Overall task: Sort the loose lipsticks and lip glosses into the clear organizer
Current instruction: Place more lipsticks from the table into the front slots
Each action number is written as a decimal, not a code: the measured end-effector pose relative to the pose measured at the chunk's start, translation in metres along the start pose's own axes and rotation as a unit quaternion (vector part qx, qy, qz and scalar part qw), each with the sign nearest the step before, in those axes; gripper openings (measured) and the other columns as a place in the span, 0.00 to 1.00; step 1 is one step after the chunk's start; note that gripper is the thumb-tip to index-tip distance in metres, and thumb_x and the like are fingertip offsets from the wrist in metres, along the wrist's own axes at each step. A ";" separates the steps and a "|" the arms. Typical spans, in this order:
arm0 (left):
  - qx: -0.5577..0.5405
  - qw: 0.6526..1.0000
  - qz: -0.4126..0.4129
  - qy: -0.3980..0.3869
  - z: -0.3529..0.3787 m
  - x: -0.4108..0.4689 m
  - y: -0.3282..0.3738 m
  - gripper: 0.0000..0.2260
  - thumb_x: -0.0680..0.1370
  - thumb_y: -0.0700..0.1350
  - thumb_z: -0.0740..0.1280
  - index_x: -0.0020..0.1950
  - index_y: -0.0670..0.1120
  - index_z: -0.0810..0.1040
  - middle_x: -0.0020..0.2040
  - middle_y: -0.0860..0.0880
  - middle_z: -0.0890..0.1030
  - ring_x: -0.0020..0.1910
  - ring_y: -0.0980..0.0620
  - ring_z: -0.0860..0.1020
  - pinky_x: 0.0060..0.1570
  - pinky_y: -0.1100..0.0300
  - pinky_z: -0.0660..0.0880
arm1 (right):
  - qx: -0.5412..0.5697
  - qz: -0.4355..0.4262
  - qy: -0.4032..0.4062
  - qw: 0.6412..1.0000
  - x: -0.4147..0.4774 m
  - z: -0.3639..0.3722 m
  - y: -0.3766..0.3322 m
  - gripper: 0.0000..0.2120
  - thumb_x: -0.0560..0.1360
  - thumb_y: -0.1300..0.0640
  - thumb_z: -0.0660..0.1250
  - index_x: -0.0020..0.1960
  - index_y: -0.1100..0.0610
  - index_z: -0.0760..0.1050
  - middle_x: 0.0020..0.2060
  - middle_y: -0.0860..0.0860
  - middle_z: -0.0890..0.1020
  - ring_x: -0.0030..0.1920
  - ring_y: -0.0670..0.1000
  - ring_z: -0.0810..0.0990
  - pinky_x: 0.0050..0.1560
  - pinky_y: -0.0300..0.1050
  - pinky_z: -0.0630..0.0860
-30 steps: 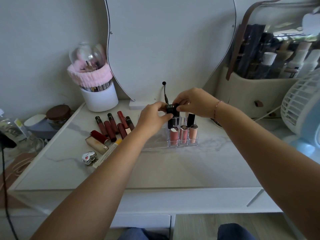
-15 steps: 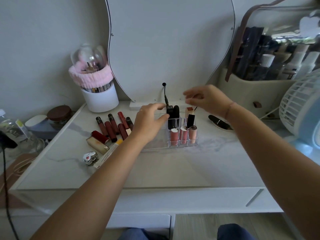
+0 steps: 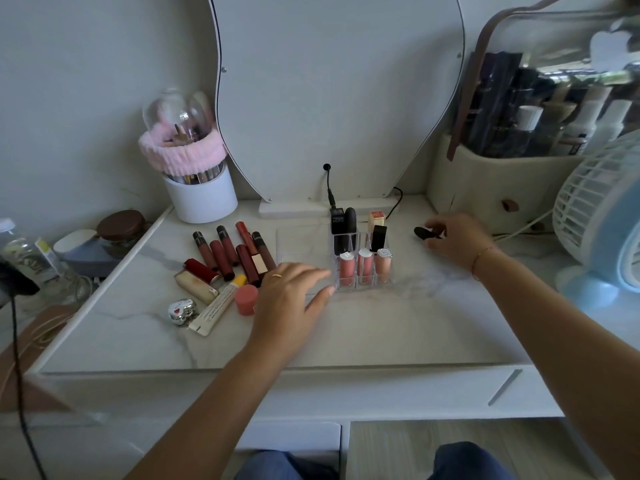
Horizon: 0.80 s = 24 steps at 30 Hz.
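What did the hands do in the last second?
Both let go of the black lipstick, now standing in the organizer. The left hand dropped toward the loose tubes; the right hand swung right to a dark item on the table. The pink glosses stayed put.

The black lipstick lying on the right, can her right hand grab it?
Probably yes. The right hand is already at the black lipstick, fingers curled just above it, and nothing lies between them.
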<state>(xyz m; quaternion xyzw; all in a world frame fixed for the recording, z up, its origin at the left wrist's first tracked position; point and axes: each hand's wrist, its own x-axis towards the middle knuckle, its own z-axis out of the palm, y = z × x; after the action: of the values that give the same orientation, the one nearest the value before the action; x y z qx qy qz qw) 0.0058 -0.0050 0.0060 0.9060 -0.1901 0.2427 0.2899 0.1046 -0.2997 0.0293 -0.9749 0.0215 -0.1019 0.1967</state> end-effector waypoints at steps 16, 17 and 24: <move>0.007 0.999 -0.023 -0.035 0.003 -0.007 -0.001 0.15 0.75 0.48 0.68 0.61 0.47 0.78 0.56 0.49 0.80 0.57 0.48 0.75 0.62 0.54 0.63 | 0.296 -0.177 0.070 0.936 -0.038 -0.054 -0.111 0.12 0.70 0.59 0.70 0.54 0.53 0.77 0.40 0.46 0.83 0.40 0.44 0.82 0.45 0.35 0.77; 0.007 0.999 -0.022 -0.035 0.003 -0.007 -0.002 0.15 0.75 0.48 0.68 0.61 0.47 0.78 0.56 0.49 0.80 0.57 0.48 0.75 0.62 0.54 0.63 | 0.288 -0.184 0.056 0.938 -0.039 -0.050 -0.118 0.11 0.70 0.59 0.70 0.52 0.53 0.78 0.40 0.46 0.83 0.40 0.44 0.82 0.45 0.35 0.77; 0.007 0.999 -0.021 -0.036 0.003 -0.008 -0.002 0.15 0.76 0.49 0.67 0.62 0.49 0.77 0.57 0.51 0.80 0.58 0.49 0.74 0.61 0.57 0.60 | 0.179 -0.201 0.015 0.963 -0.038 -0.017 -0.128 0.08 0.69 0.57 0.71 0.48 0.54 0.79 0.40 0.47 0.84 0.41 0.42 0.81 0.49 0.37 0.77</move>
<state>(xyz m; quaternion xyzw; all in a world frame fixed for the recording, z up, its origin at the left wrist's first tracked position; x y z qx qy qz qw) 0.0013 -0.0035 -0.0018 0.9200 -0.1794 0.2054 0.2814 0.0643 -0.1848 0.0876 -0.9064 -0.1910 -0.1560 0.3430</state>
